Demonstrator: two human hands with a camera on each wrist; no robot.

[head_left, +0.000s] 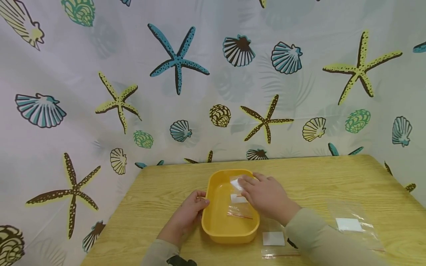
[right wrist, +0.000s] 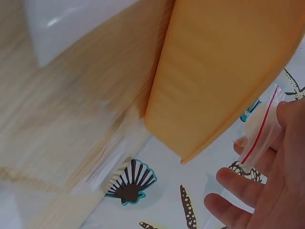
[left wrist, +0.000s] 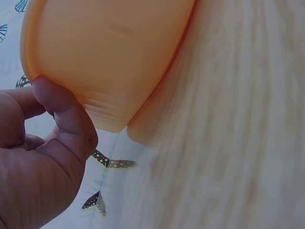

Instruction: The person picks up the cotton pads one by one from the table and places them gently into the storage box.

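Observation:
A yellow plastic basin (head_left: 229, 236) stands on the table. My left hand (head_left: 190, 210) grips its left rim, thumb over the edge and fingers along the outside; the left wrist view shows the thumb (left wrist: 59, 98) at the rim. Over the right part of the basin, my right hand (head_left: 266, 195) pinches a clear zip bag (right wrist: 262, 129) with a red seal line between thumb and fingers. Another clear zip bag (head_left: 240, 211) with a white piece in it lies inside the basin, partly overlapped by the held one in the head view.
One zip bag (head_left: 273, 239) with a white insert lies beside the basin, partly under my right forearm. Farther right lies another zip bag (head_left: 348, 224). Behind the wooden table (head_left: 179, 177) hangs a curtain (head_left: 206, 85) printed with starfish and shells.

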